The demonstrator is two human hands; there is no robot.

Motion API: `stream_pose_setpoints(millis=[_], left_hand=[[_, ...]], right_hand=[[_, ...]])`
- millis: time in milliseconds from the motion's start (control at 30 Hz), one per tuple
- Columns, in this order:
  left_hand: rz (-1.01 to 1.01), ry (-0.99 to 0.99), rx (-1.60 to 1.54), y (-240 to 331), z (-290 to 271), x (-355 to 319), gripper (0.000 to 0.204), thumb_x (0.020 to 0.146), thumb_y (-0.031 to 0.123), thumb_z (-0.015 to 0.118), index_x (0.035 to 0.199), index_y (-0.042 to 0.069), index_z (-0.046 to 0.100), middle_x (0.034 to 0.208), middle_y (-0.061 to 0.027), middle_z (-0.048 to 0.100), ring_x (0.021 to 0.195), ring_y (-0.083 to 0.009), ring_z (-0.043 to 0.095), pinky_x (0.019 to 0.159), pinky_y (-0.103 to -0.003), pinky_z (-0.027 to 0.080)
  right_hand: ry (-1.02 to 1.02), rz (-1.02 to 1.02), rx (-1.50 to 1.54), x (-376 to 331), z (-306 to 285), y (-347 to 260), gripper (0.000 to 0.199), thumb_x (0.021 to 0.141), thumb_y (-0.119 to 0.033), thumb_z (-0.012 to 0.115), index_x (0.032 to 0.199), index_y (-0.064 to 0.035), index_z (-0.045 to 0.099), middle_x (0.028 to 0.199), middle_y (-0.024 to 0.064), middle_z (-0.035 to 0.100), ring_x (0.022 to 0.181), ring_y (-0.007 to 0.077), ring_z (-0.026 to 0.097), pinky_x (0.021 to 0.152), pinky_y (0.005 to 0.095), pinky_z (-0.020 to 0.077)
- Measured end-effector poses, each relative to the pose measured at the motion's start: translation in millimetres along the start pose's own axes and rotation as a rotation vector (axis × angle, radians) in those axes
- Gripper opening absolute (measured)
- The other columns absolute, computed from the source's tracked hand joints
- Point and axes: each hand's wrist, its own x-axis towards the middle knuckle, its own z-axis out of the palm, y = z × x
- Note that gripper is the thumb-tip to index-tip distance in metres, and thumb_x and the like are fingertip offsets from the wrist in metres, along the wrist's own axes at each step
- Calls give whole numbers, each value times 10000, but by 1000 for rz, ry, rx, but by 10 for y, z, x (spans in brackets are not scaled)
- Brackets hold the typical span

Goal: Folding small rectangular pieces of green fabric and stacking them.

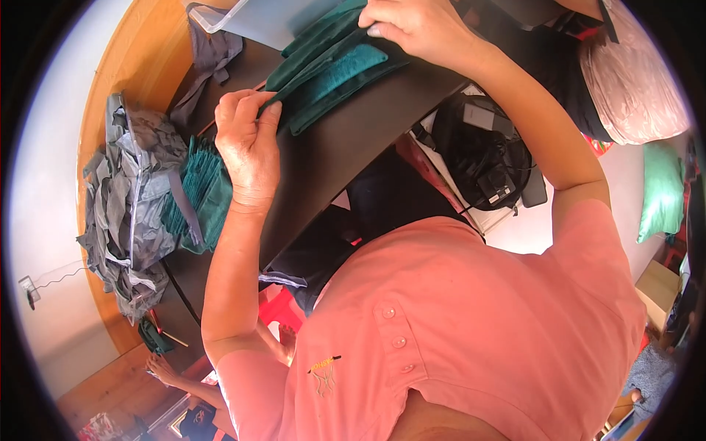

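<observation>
Pinching near edge of teal cloth pieces (331, 70), left hand (246, 143) closed on it; right hand (412, 26) presses flat on far end, fingers bent. Cloth lies on dark table (353, 140), far centre. Prob. light, limp, non-slip; grip at edges/corners.

You have a stack of dark green cloth pieces (331, 62) lying flat on the black table (346, 147), close to its far edge. The pieces are long, narrow and folded, fanned slightly so their edges show in layers; the top one is a brighter teal with a textured weave. Your left grip (248, 140) pinches the near corner of the stack between thumb and fingers, lifting that end a little. Your right grip (412, 26) presses down on the far end.
</observation>
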Motion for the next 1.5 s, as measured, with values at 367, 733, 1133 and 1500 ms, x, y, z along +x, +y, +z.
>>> stream_pose_setpoints(millis=[367, 733, 1133, 1500], left_hand=[[74, -74, -98, -75, -70, -45, 270, 841, -143, 637, 1021, 48, 703, 930, -62, 626, 796, -192, 605, 719, -265, 492], [331, -130, 87, -171, -168, -17, 376, 682, -166, 640, 942, 100, 689, 879, -67, 597, 784, -287, 629, 675, -363, 534], [273, -252, 237, -146, -174, -62, 342, 721, 23, 749, 1056, -12, 688, 1063, -148, 623, 999, -355, 625, 842, -420, 535], [132, -19, 11, -151, -243, -43, 167, 771, 39, 756, 915, -17, 692, 947, -112, 646, 822, -300, 652, 765, -367, 539]], right_hand=[[-49, -178, 118, -24, -143, -223, 75, 822, -104, 716, 856, -122, 652, 909, 59, 576, 872, 267, 592, 754, 378, 410], [-134, -248, 38, -22, -101, -273, 92, 798, -140, 737, 855, -112, 670, 930, 70, 599, 911, 263, 584, 802, 397, 401], [-177, -196, 58, 69, 6, -189, 63, 813, -78, 679, 861, -71, 638, 895, 101, 576, 895, 292, 587, 800, 409, 421], [-120, -25, 501, 775, -293, -468, 89, 885, -69, 631, 888, 20, 636, 859, 108, 624, 812, 237, 647, 747, 331, 491]])
